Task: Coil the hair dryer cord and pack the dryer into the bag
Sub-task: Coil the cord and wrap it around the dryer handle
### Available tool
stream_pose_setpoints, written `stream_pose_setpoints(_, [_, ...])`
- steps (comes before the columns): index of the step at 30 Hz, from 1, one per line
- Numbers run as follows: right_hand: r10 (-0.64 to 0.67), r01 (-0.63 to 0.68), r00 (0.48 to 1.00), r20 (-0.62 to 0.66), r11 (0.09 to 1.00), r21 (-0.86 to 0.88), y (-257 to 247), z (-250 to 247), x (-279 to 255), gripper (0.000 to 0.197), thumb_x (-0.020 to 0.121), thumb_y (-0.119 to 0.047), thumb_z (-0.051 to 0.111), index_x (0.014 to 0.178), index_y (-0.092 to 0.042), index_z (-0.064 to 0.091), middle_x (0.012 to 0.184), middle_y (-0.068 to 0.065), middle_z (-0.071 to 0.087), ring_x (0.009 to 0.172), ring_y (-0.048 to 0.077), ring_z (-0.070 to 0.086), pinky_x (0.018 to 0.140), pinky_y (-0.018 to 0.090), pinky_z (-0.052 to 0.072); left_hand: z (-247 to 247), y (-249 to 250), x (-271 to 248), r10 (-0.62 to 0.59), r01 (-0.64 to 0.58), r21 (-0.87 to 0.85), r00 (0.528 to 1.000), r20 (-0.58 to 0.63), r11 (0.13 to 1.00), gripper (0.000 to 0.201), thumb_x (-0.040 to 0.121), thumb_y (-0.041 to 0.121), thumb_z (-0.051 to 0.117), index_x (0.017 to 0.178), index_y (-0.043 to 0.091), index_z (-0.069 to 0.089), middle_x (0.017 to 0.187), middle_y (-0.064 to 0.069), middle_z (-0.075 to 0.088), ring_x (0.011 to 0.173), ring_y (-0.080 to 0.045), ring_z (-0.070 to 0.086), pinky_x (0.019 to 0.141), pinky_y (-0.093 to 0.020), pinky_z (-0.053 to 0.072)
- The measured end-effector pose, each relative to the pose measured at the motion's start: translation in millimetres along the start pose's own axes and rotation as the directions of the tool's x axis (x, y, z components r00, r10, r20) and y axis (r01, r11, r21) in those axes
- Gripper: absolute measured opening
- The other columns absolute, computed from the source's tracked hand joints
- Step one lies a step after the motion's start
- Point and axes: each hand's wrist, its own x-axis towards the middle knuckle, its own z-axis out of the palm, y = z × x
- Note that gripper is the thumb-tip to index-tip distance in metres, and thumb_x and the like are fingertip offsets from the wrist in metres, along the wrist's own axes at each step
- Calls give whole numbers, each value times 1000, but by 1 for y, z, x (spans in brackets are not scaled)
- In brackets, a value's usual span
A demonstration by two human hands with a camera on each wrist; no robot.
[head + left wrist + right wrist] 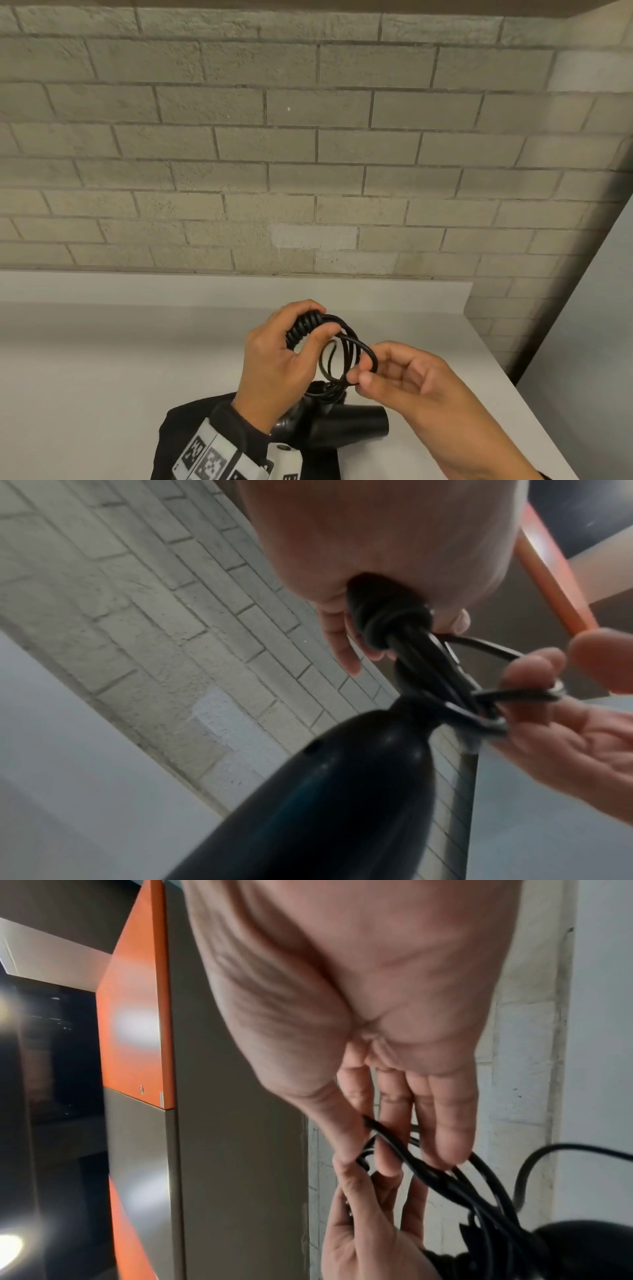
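My left hand [313,320] grips a tight bundle of wound black cord [303,330] above the counter. Larger loose loops of the cord [346,356] hang from that bundle. My right hand [364,371] pinches those loops between thumb and fingertips at their right side. The black hair dryer [346,426] lies below my hands, nozzle pointing right, resting on the black bag [185,428]. In the left wrist view the dryer body [325,791] fills the foreground and the cord [387,626] runs from my fist. The right wrist view shows the fingers [445,1139] curled over cord loops [479,1185].
A white counter [137,359] carries the bag and ends at a right edge [534,411]. Behind it stands a grey brick wall [308,154]. An orange and grey cabinet panel [137,1015] shows in the right wrist view.
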Motion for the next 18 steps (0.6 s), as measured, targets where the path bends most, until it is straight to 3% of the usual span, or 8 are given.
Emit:
stream_pose_setpoints(3, [-11,16,995,-97,998,53,6,5,-2,12,85,-12,66,89,-16,77,86,9,76,87,17,71,80,32,57,2,-6,2,21,-21,28,1000,5,999,33,89,49,63,103,20,67,91,9,71,84,-6,70,76,-15,54])
stream_pose_setpoints(5, [13,4,995,-103,986,167,5,9,-4,17,81,-19,64,90,-14,77,77,8,73,77,19,69,74,32,55,2,-9,3,39,-40,53,999,9,998,37,90,52,59,104,19,67,92,7,71,85,-7,69,77,-17,54])
stream_pose_setpoints(8, [131,-84,990,-59,861,502,2,7,-6,27,81,-17,57,87,3,74,55,8,44,41,18,42,53,33,51,-1,-13,6,33,-34,45,999,4,998,39,90,52,59,103,16,68,91,6,71,83,-8,69,76,-16,53])
stream_pose_setpoints(10, [183,-152,983,-3,825,545,1,4,-9,26,82,-16,58,86,5,72,51,4,31,33,10,23,37,25,38,-3,-15,6,22,-22,30,1000,9,999,41,90,52,59,104,15,68,91,6,71,84,-8,69,76,-17,54])
stream_pose_setpoints(12, [163,-162,986,27,921,354,4,0,-11,18,82,-18,69,78,-1,72,48,3,31,31,9,23,38,21,32,-2,-16,4,26,-26,24,999,31,999,40,90,51,60,104,14,68,92,5,71,84,-8,69,76,-17,54])
stream_pose_setpoints(15, [27,-27,999,-36,1000,10,15,-9,-16,32,69,-33,79,68,-4,65,50,16,50,45,20,49,51,27,44,-3,-15,3,10,-10,6,999,31,1000,34,88,42,63,103,12,68,90,9,71,83,-6,69,76,-14,52])
stream_pose_setpoints(17, [-34,39,994,-104,998,47,25,-13,-21,52,55,-49,86,71,-4,66,65,26,61,64,29,60,67,28,51,-6,-17,4,-10,10,-4,1000,7,1000,27,88,35,63,102,13,67,89,10,70,83,-4,68,75,-10,49])
stream_pose_setpoints(18, [-21,43,994,-107,976,213,29,-13,-24,58,45,-50,91,72,-4,68,65,25,63,68,32,63,74,33,56,-8,-17,5,-14,14,-7,1000,1,1000,26,88,35,62,102,14,67,91,10,69,83,-4,68,75,-9,49])
